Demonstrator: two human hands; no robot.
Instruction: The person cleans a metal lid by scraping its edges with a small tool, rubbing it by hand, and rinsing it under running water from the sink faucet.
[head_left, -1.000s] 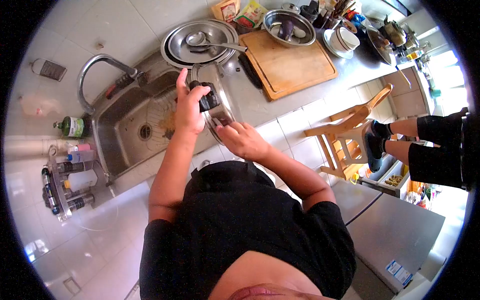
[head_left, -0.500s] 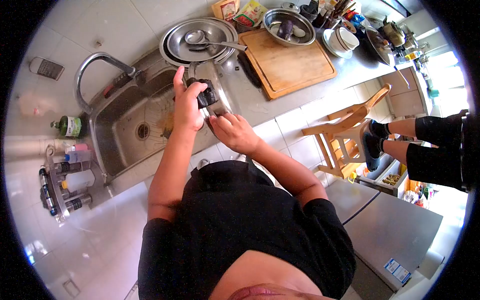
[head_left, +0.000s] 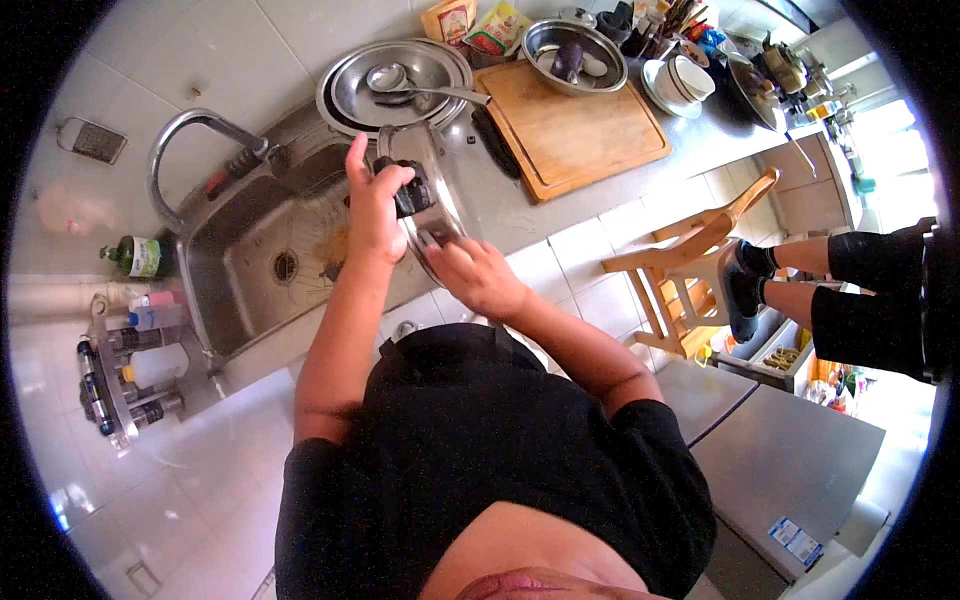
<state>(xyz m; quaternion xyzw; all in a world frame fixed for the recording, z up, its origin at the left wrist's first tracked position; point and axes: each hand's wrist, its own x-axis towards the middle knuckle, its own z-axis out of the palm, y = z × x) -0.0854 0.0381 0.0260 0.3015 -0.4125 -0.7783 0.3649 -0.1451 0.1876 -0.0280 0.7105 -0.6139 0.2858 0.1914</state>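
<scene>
Silver steel counter (head_left: 505, 215), white-tiled wall (head_left: 200, 55) far left, left hand (head_left: 376, 212) grasping round see-through lid (head_left: 432, 160) by black knob (head_left: 414, 190), right hand (head_left: 485, 280), fingers bent at near rim (head_left: 424, 264), grip unclear

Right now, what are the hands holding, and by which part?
The left hand holds the glass lid by its black handle. The right hand is at its near edge; whether it grips there, I can't tell.

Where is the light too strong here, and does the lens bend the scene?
Head view: window at right washed out, glare on the white tiles at lower left; head view: round black border, scene apparently bent by a wide lens; head view: fine detail at the right hand hard to tell.
</scene>
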